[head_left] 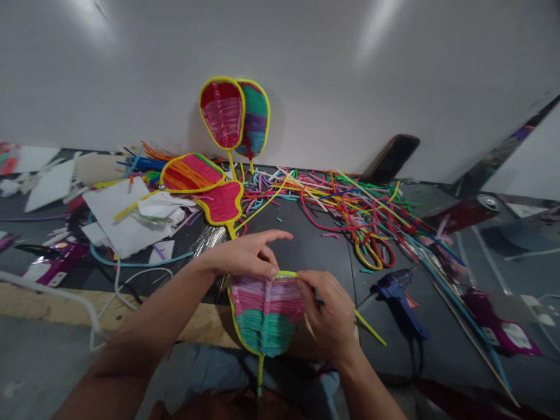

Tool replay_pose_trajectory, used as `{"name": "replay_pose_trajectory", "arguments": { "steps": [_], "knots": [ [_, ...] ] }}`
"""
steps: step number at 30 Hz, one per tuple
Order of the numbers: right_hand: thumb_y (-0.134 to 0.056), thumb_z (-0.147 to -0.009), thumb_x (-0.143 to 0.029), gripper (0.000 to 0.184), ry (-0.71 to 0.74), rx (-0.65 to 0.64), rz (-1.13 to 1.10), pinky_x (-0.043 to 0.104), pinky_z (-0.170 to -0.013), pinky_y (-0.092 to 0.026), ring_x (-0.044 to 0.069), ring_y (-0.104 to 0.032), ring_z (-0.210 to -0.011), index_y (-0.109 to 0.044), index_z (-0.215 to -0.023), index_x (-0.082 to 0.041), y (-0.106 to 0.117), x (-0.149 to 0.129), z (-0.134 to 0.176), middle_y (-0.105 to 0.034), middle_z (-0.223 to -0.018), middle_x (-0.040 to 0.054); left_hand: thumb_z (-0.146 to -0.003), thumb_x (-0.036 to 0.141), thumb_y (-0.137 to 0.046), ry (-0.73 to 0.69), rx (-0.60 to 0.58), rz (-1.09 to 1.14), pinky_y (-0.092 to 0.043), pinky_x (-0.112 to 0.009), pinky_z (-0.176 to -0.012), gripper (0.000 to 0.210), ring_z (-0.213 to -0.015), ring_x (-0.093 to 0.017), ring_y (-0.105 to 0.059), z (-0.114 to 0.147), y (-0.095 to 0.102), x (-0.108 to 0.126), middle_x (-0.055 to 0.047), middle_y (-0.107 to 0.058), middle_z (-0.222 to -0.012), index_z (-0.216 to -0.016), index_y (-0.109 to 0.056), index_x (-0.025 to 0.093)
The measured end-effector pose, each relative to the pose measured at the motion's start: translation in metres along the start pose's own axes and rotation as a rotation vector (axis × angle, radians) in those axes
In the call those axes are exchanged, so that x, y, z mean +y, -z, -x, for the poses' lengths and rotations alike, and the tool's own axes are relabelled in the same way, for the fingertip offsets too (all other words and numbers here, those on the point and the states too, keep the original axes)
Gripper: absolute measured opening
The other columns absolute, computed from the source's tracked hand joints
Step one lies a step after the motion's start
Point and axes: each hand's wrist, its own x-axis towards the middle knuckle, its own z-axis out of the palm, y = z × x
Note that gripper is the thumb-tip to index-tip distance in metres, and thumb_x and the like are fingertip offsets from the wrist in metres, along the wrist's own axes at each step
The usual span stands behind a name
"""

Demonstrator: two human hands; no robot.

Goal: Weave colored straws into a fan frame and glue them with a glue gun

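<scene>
A hand fan (272, 328) made of pipe cleaners, banded lilac, pink and teal, lies at the table's front edge with its yellow handle pointing toward me. Yellow pipe cleaner edges its left side and top. My left hand (245, 254) grips the fan's top rim, thumb pressed on it and index finger stretched out to the right. At the top right corner, my right hand (330, 315) is closed in a pinch on the yellow pipe cleaner (371, 328), whose loose end sticks out beyond that hand. The fan's right edge is partly hidden by my right fingers.
Finished-looking fans (222, 116) lean on the back wall, others lie at left. Scattered pipe cleaners (324, 189), scissors (371, 251) and a phone (391, 158) are behind. A blue glue gun (400, 300) and a can (470, 213) stand right; paper scraps (125, 219) lie left.
</scene>
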Motion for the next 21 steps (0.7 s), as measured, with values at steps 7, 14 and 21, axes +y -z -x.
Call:
{"name": "replay_pose_trajectory", "arguments": {
  "steps": [7,14,21],
  "knots": [
    [-0.051,-0.090,-0.015,0.014,-0.081,0.022,0.009,0.027,-0.066,-0.051,0.016,-0.065,-0.071,-0.064,-0.090,-0.021,0.002,0.005,0.002,-0.070,-0.078,0.0024,-0.074,0.023,-0.069,-0.134,0.119,-0.084,-0.049,-0.028,-0.077,0.050,-0.088,-0.016,-0.063,0.008,-0.009,-0.005,-0.004,-0.066,-0.098,-0.120,-0.051,0.020],
    [-0.051,-0.089,-0.013,0.015,-0.051,0.008,-0.001,0.027,-0.068,-0.051,0.015,-0.064,-0.073,-0.063,-0.093,-0.021,0.002,0.006,0.004,-0.070,-0.080,0.0021,-0.081,0.025,-0.058,0.005,0.088,-0.057,-0.042,-0.020,-0.055,0.046,-0.063,-0.011,-0.059,0.007,-0.014,0.005,0.000,-0.068,-0.082,-0.123,-0.042,0.020],
    [-0.051,-0.090,-0.014,0.014,-0.057,0.014,0.019,0.027,-0.068,-0.051,0.016,-0.064,-0.073,-0.063,-0.092,-0.021,0.000,0.005,0.002,-0.070,-0.079,0.0025,-0.079,0.020,-0.057,-0.049,0.054,-0.204,-0.048,-0.022,-0.064,0.040,-0.072,-0.014,-0.065,0.002,-0.010,0.010,-0.003,-0.071,-0.087,-0.119,-0.053,0.016]
  ]
}}
